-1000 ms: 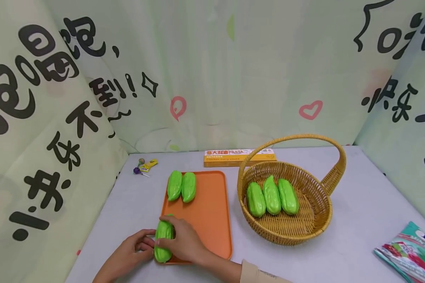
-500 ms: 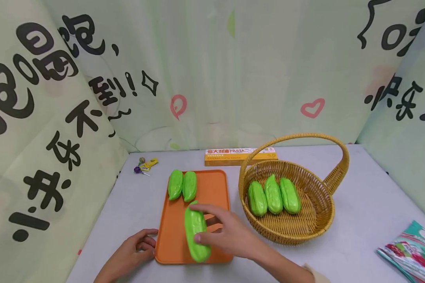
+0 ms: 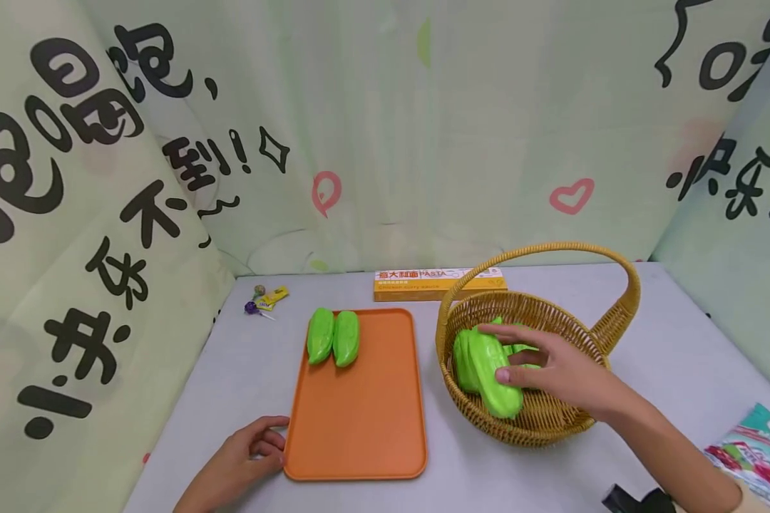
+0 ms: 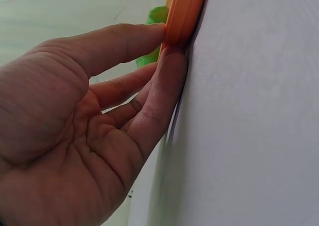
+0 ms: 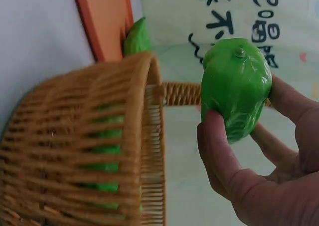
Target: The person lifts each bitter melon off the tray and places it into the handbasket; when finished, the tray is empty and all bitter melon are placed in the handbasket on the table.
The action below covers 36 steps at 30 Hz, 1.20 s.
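Observation:
My right hand (image 3: 561, 367) holds a shiny green ridged bitter melon (image 3: 495, 377) between thumb and fingers over the wicker basket (image 3: 520, 427). In the right wrist view the held melon (image 5: 237, 81) is beside the basket rim, higher than the melons seen through the weave. Other bitter melons (image 3: 463, 363) lie in the basket, partly hidden by the hand and the held one. My left hand (image 3: 237, 459) pinches the near left corner of the orange tray (image 3: 359, 434); its thumb and a finger meet the rim (image 4: 182, 16). Two bitter melons (image 3: 334, 338) lie at the tray's far left.
A yellow pasta box (image 3: 417, 286) stands behind the tray and basket. Small wrapped candies (image 3: 263, 301) lie at the far left. A teal printed packet (image 3: 760, 452) is at the right edge. The basket's tall handle (image 3: 552, 247) arches over its far side. Printed curtains surround the table.
My right hand has lifted the bitter melon from the tray's near left and carried it right, over the basket. The left hand stays at the tray's corner.

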Motion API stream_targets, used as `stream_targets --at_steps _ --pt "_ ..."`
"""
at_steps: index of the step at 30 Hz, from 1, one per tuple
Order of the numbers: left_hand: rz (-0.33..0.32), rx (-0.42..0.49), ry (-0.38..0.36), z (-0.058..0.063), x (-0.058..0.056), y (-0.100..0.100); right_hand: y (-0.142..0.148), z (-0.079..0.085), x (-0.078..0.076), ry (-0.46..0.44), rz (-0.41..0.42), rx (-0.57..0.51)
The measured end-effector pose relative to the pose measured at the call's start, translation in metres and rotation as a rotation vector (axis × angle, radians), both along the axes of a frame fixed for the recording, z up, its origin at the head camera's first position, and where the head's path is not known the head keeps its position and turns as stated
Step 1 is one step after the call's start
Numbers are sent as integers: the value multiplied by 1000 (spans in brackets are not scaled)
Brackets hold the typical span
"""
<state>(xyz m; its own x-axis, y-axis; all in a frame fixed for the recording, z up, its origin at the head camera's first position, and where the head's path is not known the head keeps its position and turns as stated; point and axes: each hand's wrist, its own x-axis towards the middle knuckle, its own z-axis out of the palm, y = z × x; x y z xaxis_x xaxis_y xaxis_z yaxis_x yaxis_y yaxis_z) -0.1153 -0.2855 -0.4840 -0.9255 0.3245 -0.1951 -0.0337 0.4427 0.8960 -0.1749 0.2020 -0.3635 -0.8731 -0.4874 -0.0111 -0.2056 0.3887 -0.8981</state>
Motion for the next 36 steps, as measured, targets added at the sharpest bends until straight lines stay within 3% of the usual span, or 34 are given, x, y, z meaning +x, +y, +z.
stream_targets --at_steps 6,13,31,36 --pt "-5 13 22 2 0 1 14 -20 -38 3 -101 79" --pt "4 23 18 3 0 3 12 -40 -57 20 -143 173" --pt "7 11 21 3 2 2 12 -39 -60 23 -132 167" --pt "12 16 16 2 2 2 14 -24 -52 39 -158 177"
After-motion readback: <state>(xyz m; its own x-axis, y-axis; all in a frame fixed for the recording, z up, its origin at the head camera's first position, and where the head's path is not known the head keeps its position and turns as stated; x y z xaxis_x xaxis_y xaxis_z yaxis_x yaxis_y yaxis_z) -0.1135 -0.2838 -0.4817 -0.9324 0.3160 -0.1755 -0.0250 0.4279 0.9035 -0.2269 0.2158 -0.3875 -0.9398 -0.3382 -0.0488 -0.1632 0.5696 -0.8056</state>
